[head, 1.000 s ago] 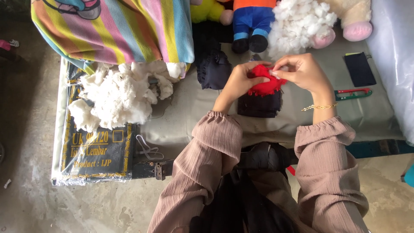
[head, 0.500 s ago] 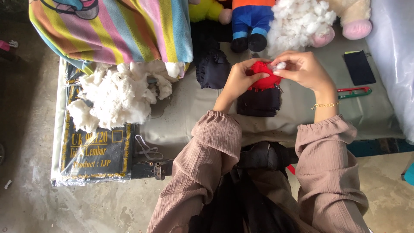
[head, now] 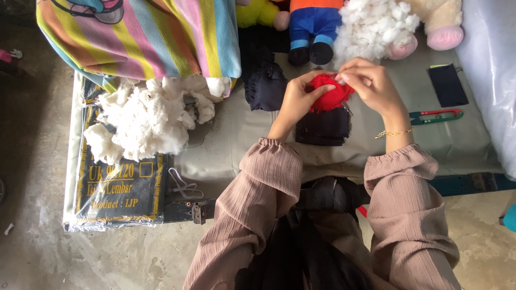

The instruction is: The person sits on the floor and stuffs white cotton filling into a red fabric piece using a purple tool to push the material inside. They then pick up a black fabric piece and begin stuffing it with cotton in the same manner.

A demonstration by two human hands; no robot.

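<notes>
A small red fabric piece (head: 329, 94) is held between both hands above a dark cloth piece (head: 323, 128) on the grey table (head: 226, 145). My left hand (head: 297, 100) grips its left side. My right hand (head: 372, 86) pinches its upper right edge, where a bit of white stuffing shows at the fingertips. A gold bracelet circles my right wrist.
A heap of white stuffing (head: 148, 118) lies left, beside a striped bag (head: 145, 37). A second stuffing heap (head: 373, 27) and plush toys (head: 314, 27) sit at the far edge. A dark ruffled piece (head: 266, 86), red-handled snips (head: 438, 115), a black phone (head: 448, 85) and a wrapped dark package (head: 118, 188) lie around.
Both hands have lifted the red piece slightly away from me, and my right fingers have shifted along its top edge with the white stuffing.
</notes>
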